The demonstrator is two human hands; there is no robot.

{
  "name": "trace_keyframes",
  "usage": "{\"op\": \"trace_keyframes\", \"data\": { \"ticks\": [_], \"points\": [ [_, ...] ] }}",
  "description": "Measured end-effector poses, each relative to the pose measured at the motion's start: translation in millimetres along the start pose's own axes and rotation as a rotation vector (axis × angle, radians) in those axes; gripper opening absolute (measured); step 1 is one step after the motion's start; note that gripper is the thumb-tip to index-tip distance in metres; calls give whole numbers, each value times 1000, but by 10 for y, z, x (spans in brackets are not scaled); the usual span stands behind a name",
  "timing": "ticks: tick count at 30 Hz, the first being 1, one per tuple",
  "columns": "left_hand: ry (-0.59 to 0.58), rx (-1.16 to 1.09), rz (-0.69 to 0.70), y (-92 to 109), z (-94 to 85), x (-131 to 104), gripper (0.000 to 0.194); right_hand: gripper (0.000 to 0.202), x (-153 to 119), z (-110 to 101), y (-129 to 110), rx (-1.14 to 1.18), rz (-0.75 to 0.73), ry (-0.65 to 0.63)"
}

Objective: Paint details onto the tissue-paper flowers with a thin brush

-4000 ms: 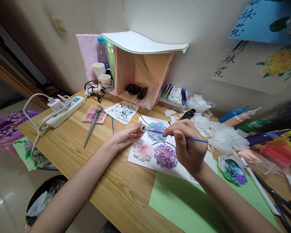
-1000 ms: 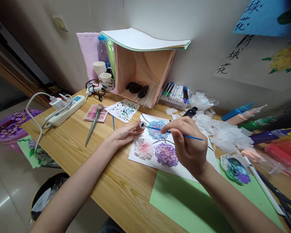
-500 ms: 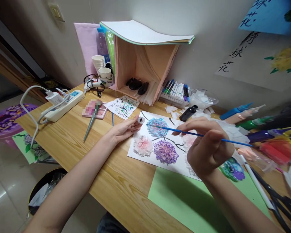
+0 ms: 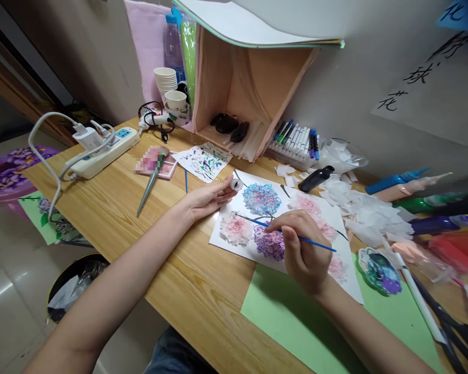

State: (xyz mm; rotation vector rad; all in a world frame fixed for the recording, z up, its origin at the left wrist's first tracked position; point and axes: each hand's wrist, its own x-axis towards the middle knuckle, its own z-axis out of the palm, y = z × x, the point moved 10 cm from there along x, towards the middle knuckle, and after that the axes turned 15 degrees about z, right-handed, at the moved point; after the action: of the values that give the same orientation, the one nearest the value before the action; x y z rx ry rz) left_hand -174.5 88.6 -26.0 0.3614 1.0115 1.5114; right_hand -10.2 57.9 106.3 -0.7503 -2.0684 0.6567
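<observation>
My left hand (image 4: 208, 201) pinches a small round bottle cap (image 4: 236, 184), dark inside, over the left edge of the white paper (image 4: 353, 283). In my right hand (image 4: 304, 252) is a thin blue paintbrush (image 4: 250, 219), held between thumb and fingers. Its tip is at the upper part of the pink crumpled-paper flower (image 4: 236, 228); whether it touches is unclear. Beside that flower are a purple flower (image 4: 268, 243), partly behind my right hand, and a blue flower (image 4: 262, 199). More pink flowers (image 4: 306, 205) and black painted lines show on the paper.
A black bottle (image 4: 315, 178) lies behind the paper. Under it is a green sheet (image 4: 265, 304), bearing a paint-smeared palette (image 4: 379, 271). Scissors (image 4: 446, 317), paint tubes (image 4: 398, 179) and torn white paper (image 4: 374, 218) lie right. A power strip (image 4: 101, 156) sits left.
My right hand has come down and left, bringing the brush tip from the blue flower to the pink one. My left hand still holds the cap. The view has shifted somewhat.
</observation>
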Motion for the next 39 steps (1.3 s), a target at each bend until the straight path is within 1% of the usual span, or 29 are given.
{"op": "trace_keyframes", "data": {
  "ticks": [5,9,14,19,24,28,32,36,39],
  "points": [
    [-36,-9,5,17,49,-4,15,19,20,44,-1,-23,5,-16],
    [-35,1,0,9,41,-1,16,20,26,61,-8,-24,2,-24],
    [-39,-6,-3,-1,35,2,15,21,29,38,17,-3,26,-5],
    [-36,-35,9,11,38,-2,16,21,35,70,35,-3,39,-39],
    [-30,-53,-7,5,49,-10,14,23,52,12,37,3,53,6],
    [-25,-35,-4,9,42,-9,14,25,69,7,48,-12,61,-5],
    [-28,-10,6,17,37,-10,17,27,81,-57,47,-8,51,43],
    [-16,-10,2,19,28,-17,18,25,92,-15,81,-33,72,-2],
    [-6,-9,1,20,22,-16,17,24,90,-32,79,-26,64,11]
  ]
}}
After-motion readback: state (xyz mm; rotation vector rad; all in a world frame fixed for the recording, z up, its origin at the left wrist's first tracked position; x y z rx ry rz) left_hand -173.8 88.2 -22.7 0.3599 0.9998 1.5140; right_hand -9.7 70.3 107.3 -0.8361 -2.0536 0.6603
